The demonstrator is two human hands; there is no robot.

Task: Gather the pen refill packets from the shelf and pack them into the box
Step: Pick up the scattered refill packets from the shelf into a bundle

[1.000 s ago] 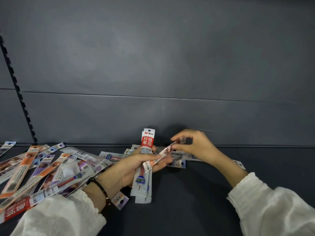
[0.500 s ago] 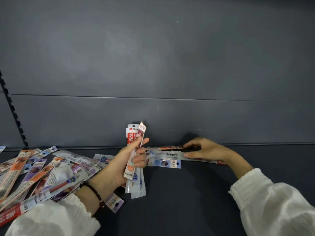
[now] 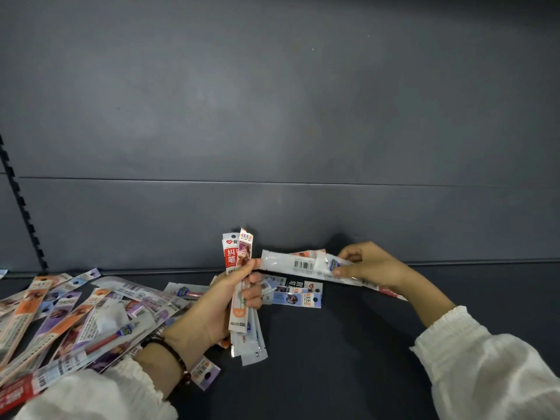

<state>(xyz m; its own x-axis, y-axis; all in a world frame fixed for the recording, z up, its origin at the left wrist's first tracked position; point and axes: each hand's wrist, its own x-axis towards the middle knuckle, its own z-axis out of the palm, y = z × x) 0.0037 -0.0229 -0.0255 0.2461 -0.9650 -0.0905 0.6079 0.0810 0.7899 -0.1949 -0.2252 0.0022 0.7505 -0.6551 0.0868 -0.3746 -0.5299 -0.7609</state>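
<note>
Gripping an upright bundle of refill packets (image 3: pixel 238 257) in the left hand (image 3: pixel 222 301), thumb across the front, fingers curled behind. Pinching a second small sheaf (image 3: pixel 291 263) by one end with the right hand (image 3: pixel 374 268), held level just above the shelf (image 3: pixel 363 359), free end almost touching the left thumb. No sign of the box anywhere in view. Risky from here: slick sleeves, fanned loose at the bottom of the bundle, so likely to slide out if squeezed unevenly while taking in the new sheaf. Could also droop and snag the flat packets (image 3: pixel 298 295) underneath, dragging them about. Counting now: two hands, both busy; at least four packets in the left bundle; two or three in the right sheaf; roughly four lying flat between the hands; one purple packet (image 3: pixel 207 372) by the left wrist; and a heap (image 3: pixel 78 313) on the left, too overlapped to count exactly, well over a dozen.
</note>
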